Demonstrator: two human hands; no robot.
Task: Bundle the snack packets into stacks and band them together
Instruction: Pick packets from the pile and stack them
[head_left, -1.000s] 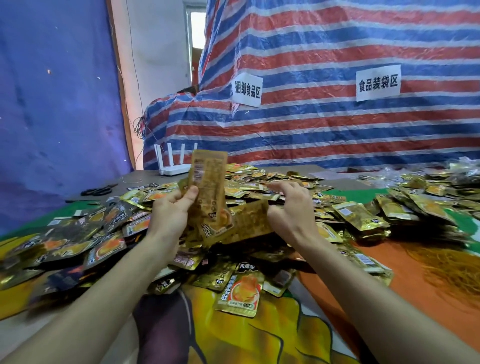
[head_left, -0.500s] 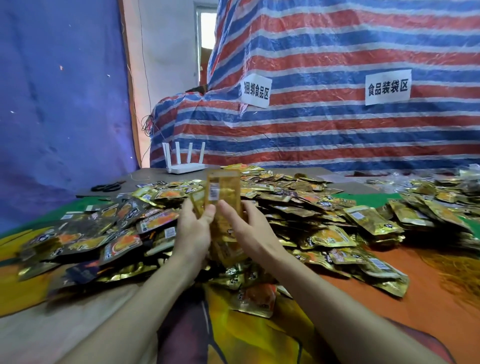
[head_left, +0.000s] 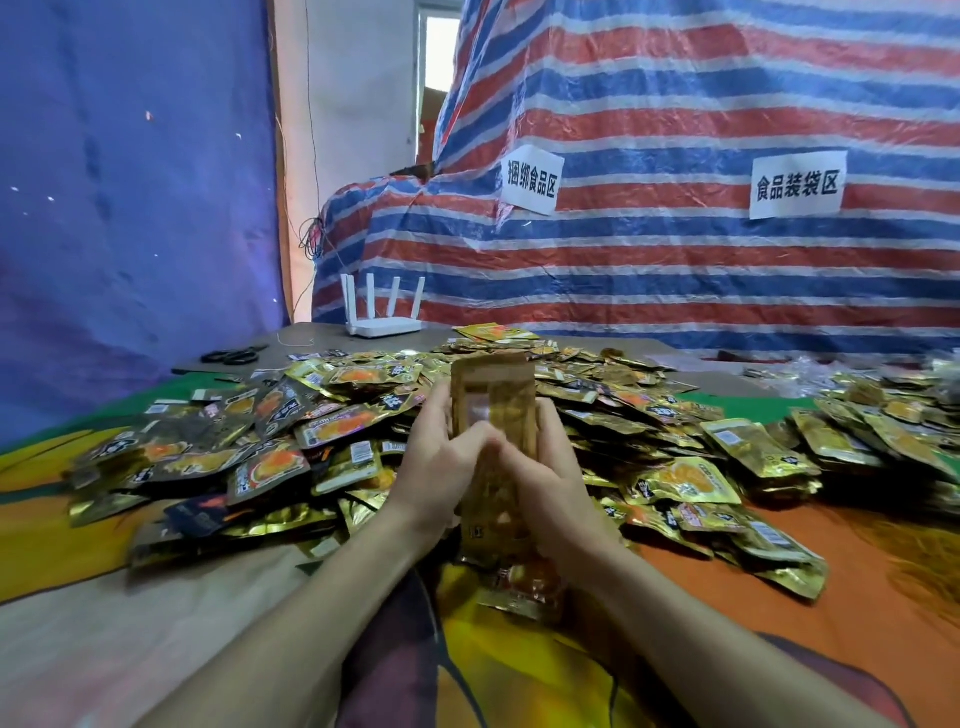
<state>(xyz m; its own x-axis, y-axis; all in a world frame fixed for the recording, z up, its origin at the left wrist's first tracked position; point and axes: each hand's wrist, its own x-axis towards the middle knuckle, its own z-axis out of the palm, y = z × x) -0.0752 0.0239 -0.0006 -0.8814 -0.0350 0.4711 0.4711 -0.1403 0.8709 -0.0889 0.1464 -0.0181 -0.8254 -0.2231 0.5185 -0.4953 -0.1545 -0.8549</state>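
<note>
Both hands are clamping a slim upright stack of gold foil snack packets (head_left: 493, 400) between them, above the near middle of the colourful printed tablecloth (head_left: 831, 649). The left hand (head_left: 434, 467) is gripping the stack's left edge and the right hand (head_left: 553, 488) its right edge, thumbs meeting in front. A broad loose heap of gold-and-black foil packets (head_left: 322, 431) is lying behind. At the far edge a white four-antenna router (head_left: 382, 322) is standing, with black scissors (head_left: 231, 356) lying to its left.
</note>
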